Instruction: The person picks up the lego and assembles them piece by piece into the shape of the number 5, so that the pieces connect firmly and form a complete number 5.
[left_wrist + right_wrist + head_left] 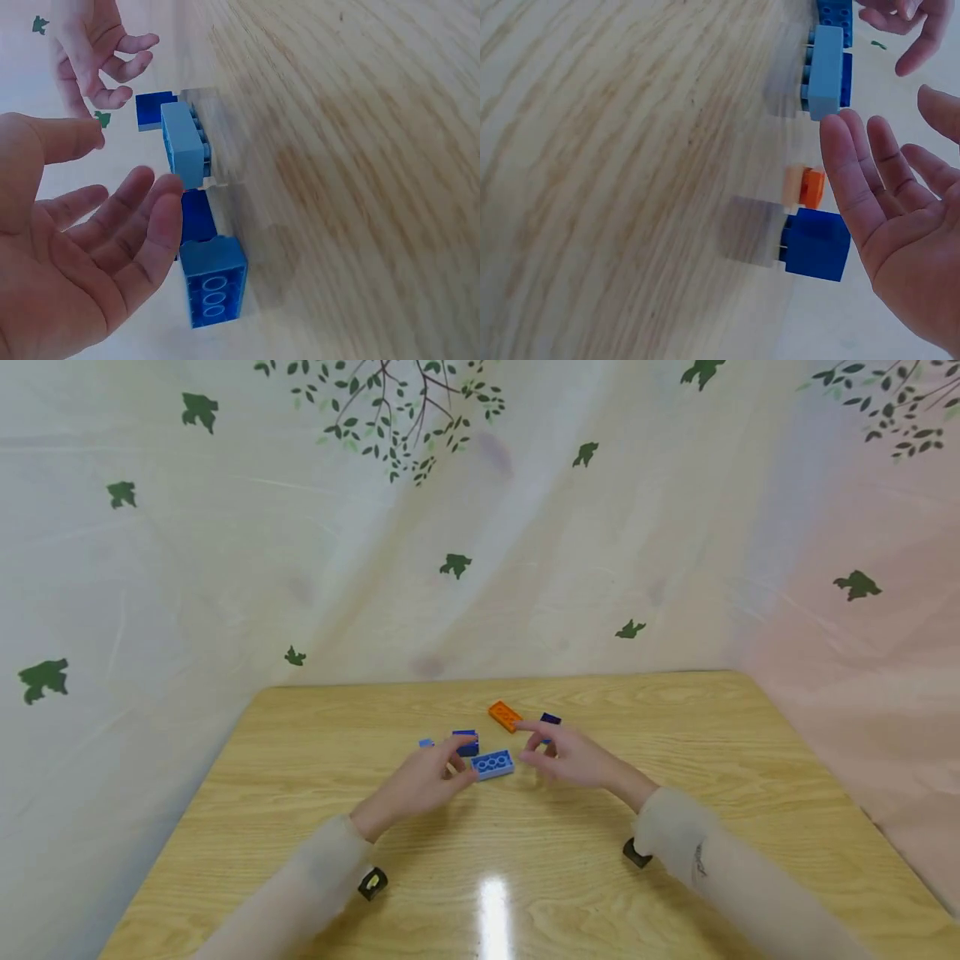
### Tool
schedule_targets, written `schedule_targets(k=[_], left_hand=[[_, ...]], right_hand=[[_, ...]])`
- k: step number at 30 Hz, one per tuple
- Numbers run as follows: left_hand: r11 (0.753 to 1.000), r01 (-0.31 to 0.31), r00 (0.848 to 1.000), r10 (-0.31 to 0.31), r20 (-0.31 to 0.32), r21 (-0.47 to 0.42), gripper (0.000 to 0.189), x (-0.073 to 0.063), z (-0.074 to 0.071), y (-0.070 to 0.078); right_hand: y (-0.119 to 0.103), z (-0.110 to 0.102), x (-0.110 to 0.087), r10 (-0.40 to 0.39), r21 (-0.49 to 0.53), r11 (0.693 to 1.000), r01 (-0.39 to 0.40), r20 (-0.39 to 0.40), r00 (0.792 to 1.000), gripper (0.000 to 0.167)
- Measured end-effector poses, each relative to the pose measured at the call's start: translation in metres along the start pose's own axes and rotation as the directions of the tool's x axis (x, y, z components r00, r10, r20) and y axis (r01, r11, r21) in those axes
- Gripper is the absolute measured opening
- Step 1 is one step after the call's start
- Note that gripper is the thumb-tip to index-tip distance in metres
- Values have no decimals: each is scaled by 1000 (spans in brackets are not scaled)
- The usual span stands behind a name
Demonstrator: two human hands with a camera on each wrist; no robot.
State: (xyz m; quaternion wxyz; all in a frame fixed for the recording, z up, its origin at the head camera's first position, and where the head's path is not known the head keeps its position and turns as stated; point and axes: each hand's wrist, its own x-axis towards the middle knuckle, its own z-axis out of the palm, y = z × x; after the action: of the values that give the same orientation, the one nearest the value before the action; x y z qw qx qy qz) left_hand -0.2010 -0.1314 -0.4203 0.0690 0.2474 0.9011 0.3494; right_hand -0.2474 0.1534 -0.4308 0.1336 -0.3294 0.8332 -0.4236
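Observation:
Both of my hands hover over a wooden table [675,727], holding nothing. The left hand [459,762] [131,161] has relaxed, spread fingers just left of a light blue flat brick [492,764] [184,142] [826,71]. A dark blue brick [468,742] [196,214] lies beyond its fingertips, and a small light blue brick [426,742] [214,281] lies to the left. The right hand [528,742] [885,120] is open to the right of the light blue brick. An orange brick [505,716] [810,187] and another dark blue brick [550,719] [816,244] lie just beyond it.
A pale curtain with green leaf prints [454,565] hangs behind and beside the table. The table's near half shows bare wood with a light glare [493,910]. Both forearms wear pale sleeves, with a dark wrist camera under each [372,882] [636,853].

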Motion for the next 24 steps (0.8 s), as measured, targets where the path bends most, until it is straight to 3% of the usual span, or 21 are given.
schedule_targets(k=[4,10,14,18,24], left_hand=[[993,87,995,-83,50,-82,51,7,6,-4],[982,148,986,-137,95,-114,54,13,15,-11],[982,148,983,-133,125,-115,56,16,19,-11],[989,116,988,-106,109,-92,55,18,23,-13],[989,149,986,-148,73,-7,46,18,30,-15]], right_hand=[[4,5,5,77,81,993,-82,64,995,55],[10,14,9,141,114,981,-158,142,980,59],[12,19,11,154,102,980,-172,167,974,63],[12,23,12,158,84,981,-173,158,975,63],[10,28,16,186,83,976,-200,150,971,58]])
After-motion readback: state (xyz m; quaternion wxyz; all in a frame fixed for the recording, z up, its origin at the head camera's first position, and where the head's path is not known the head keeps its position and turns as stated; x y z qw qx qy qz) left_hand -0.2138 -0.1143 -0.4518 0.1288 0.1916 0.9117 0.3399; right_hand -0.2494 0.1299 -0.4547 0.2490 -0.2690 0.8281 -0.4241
